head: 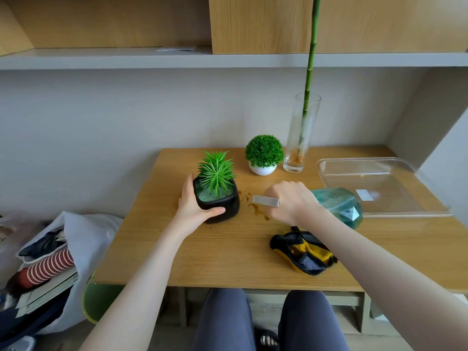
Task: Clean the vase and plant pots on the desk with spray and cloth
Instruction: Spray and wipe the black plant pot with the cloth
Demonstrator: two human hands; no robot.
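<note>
Near the desk's (228, 249) left edge the black pot (222, 206) is steadied in the left hand's (195, 201) grasp so that it can be sprayed from the bottle (339, 206) clenched sideways in the right hand (291, 201).

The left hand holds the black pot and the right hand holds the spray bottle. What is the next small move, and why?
Probably squeeze the trigger. The left hand steadies the black pot on the desk, and the right hand grips the spray bottle with its nozzle aimed at the pot's side. The cloth lies unused, so wiping likely comes after.
</note>
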